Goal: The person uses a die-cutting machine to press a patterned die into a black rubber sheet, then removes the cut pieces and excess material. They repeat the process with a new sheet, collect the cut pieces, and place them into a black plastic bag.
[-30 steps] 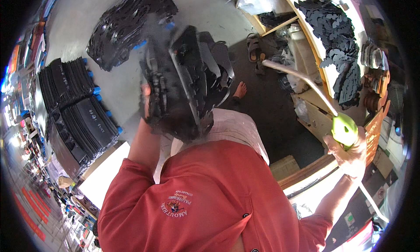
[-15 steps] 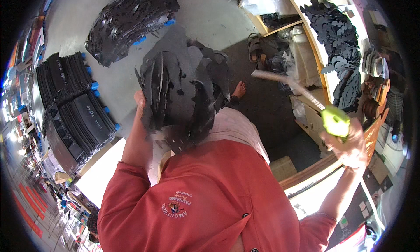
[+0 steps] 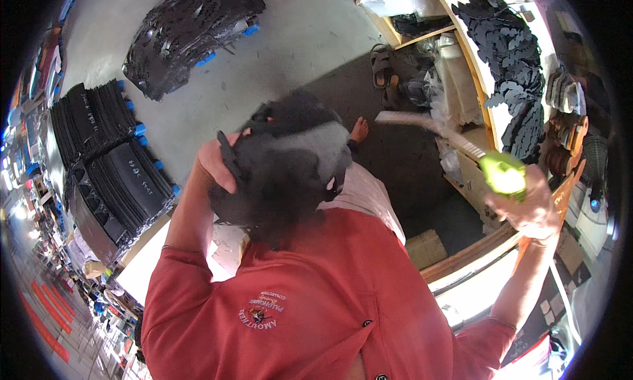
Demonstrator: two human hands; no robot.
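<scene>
Messy bundle of thin black pieces point(image 3: 290, 175), pretty blurry, its edge gripped in the left fingers point(image 3: 225, 176). Lime-green tool point(image 3: 504, 174) sits in the right fingers point(image 3: 502, 207), its long pale strip point(image 3: 430, 122) sticking out leftward past them.

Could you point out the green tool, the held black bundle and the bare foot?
Green tool point(image 3: 503, 174), head view: its bright body.
Held black bundle point(image 3: 280, 175), head view: its blurred middle.
Bare foot point(image 3: 359, 129), head view: its top.

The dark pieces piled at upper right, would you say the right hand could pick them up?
Probably not: the right hand is wrapped around the green-handled tool, though nothing appears to cover the dark pieces.
</scene>
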